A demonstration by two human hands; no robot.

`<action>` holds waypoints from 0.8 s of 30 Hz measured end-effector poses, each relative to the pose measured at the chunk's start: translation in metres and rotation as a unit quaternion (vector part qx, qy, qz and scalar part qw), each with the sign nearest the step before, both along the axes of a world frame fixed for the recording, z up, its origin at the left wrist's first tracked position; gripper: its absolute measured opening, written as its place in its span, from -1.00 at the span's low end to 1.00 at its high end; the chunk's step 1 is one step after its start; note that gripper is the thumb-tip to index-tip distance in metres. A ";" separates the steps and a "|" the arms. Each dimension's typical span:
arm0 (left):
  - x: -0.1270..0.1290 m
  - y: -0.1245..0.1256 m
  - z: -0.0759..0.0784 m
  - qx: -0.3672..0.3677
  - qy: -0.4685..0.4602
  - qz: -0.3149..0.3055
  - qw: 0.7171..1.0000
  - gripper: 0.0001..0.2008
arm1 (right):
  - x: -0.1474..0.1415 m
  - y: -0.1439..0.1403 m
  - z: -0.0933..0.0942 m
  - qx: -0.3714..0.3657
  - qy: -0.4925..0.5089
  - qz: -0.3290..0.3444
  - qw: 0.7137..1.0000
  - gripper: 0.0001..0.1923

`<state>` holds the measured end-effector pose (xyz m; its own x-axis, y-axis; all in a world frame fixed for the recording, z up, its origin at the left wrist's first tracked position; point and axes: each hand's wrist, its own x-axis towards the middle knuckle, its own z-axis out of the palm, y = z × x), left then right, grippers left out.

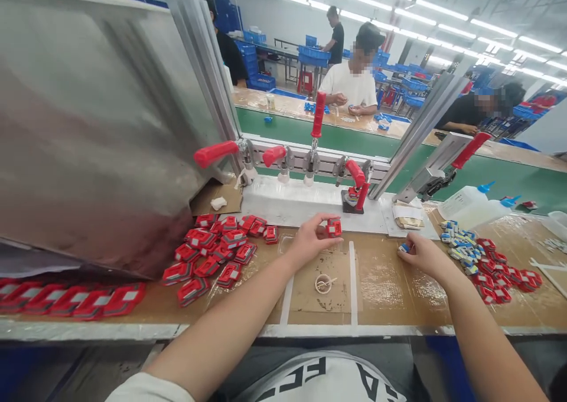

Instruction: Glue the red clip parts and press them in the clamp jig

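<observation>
Pinched in the fingers of my left hand is a red plastic housing, raised above the bench in front of the clamps. My right hand grips a small blue plastic part, mostly covered by my fingers. Right of that hand lie a pile of blue-and-yellow parts and a heap of red parts. Left of my left hand is a bigger pile of red housings. Between my forearms a small round cup with thin sticks in it stands on cardboard.
Red-handled toggle clamps line a metal frame behind my hands; one presses over a black fixture. Two bottles with blue caps stand at right. A metal panel walls the left. Beyond a green conveyor several people work.
</observation>
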<state>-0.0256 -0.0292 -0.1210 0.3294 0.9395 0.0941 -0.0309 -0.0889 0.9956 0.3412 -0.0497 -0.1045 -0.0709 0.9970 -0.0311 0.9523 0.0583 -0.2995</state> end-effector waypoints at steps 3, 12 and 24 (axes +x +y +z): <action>0.001 0.001 0.000 0.002 -0.019 -0.005 1.000 -0.35 | -0.018 -0.001 0.005 0.022 0.135 0.037 0.990 -0.72; 0.000 0.002 0.000 -0.052 -0.086 -0.131 0.986 -0.29 | -0.111 0.004 0.018 0.081 0.419 0.239 0.872 -0.63; 0.005 0.006 -0.005 -0.155 -0.068 -0.103 0.980 -0.35 | -0.140 0.026 0.058 0.180 0.146 0.445 0.865 -0.61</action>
<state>-0.0205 -0.0236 -0.1264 0.5193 0.8449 -0.1286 -0.1511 0.2388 0.9592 0.2012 -0.0236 -0.0468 -0.7675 0.4848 0.4195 0.3693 0.8692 -0.3288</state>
